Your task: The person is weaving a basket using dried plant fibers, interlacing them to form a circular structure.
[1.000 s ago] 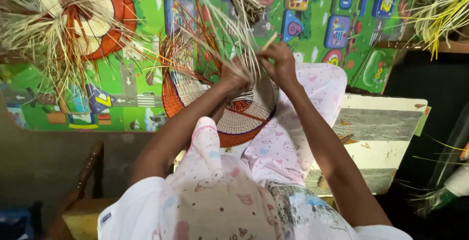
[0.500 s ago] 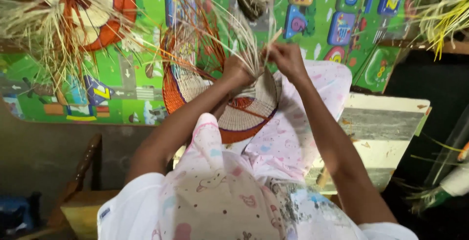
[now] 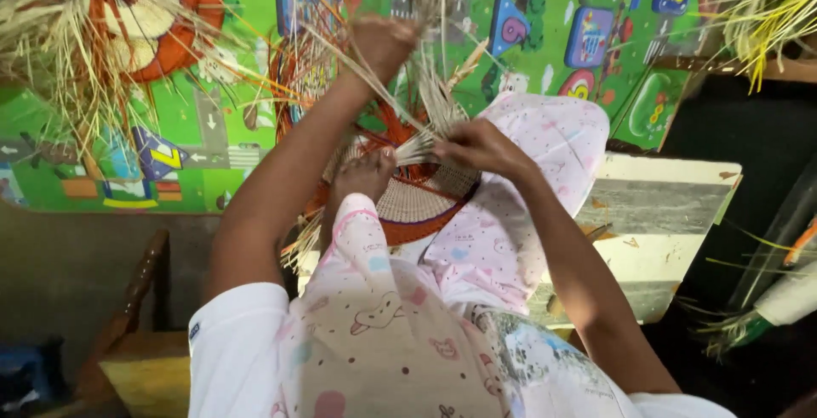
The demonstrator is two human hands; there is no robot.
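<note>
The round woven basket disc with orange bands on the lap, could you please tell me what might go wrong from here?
The left hand pulls pale straw strands taut, high above the round woven basket disc with orange bands; a thin strand might snap. The right hand pinches a fanned bundle of straw ends at the rim; if that grip loosens, the stitch may slacken. Loose strands could tangle.

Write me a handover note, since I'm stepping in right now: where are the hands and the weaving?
Left hand: raised, grip closed on pale straw strands pulled up taut.
Right hand: pinching the strand bundle at the rim of the round woven piece.
The piece rests against the knees; a foot steadies it.
Done: tan centre, orange bands.
Left: loose strands at the rim unwoven.
</note>
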